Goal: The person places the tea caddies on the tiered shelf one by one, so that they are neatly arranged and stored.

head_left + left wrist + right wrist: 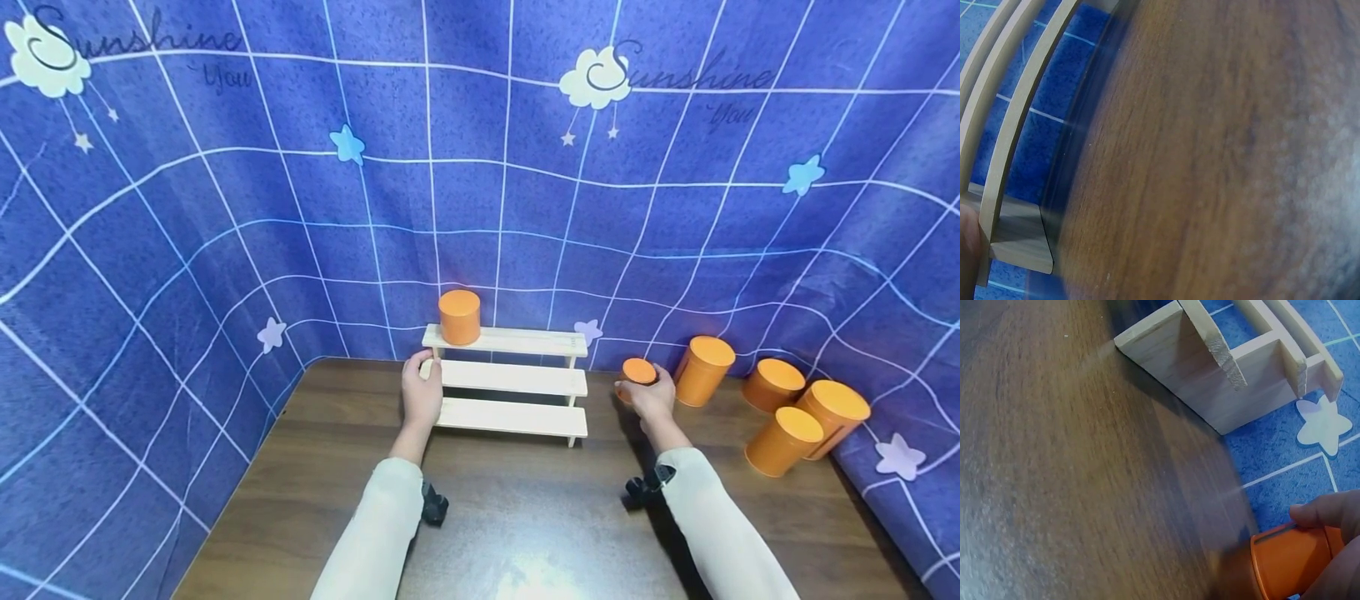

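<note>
One orange canister (pixel 638 370) sits in the right hand (pixel 651 398), thumb and fingers clamped round it. Left of that hand stands a wooden three-tier rack (pixel 513 379), its far end gripped by the left hand (pixel 422 393). Four orange cylinders (pixel 772 387) stand right of the right hand.

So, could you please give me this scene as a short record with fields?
Left hand: holds the left end of the rack
Right hand: grips an orange can
Rack: pale, three shelves
On top shelf: one orange can, left side
Further right: four more orange cans
Table: brown wood grain
Backdrop: blue, gridded
</note>
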`<state>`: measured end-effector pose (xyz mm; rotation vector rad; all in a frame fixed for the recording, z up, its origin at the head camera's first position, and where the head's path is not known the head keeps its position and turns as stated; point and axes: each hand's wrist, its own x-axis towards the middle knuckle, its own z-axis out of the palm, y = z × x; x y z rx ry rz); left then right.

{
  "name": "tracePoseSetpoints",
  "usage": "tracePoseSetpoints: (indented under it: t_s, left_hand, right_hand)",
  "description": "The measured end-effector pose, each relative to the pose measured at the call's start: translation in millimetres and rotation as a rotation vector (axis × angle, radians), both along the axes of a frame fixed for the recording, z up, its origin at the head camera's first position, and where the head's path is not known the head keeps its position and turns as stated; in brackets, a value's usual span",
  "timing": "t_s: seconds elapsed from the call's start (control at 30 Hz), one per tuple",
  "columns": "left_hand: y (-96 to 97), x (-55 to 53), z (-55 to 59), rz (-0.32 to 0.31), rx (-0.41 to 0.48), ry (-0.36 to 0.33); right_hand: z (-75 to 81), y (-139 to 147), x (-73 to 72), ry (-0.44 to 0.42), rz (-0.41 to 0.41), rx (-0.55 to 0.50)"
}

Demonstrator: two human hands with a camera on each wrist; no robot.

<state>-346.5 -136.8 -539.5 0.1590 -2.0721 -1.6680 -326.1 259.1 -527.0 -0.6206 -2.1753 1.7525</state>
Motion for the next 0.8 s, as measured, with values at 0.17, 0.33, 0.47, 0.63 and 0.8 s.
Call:
tracePoseSetpoints:
  t_s: [0.17,0.33,0.47,0.63,0.8]
  left_hand:
    - [-1.8,-3.0,-1.6,0.007,-0.006,0.009]
    - [-1.8,-2.8,-1.9,-0.003,0.005,0.008]
    - [-0.5,-0.1,-0.6,-0.012,0.016,-0.008]
    - [0.5,0.7,0.6,-0.012,0.016,0.001]
    - [-0.3,-1.4,-1.1,-0.010,0.014,0.005]
  right_hand:
    - [3.0,-5.9,-0.6,0.024,-0.022,-0.033]
    - [7.1,-12.2,-1.2,0.027,-0.035,-0.082]
    - [8.0,-13.4,-1.6,0.017,-0.034,-0.103]
    - [10.0,-13.4,0.0,0.000,-0.007,-0.091]
    - [15.0,-16.4,0.6,0.009,0.009,-0.107]
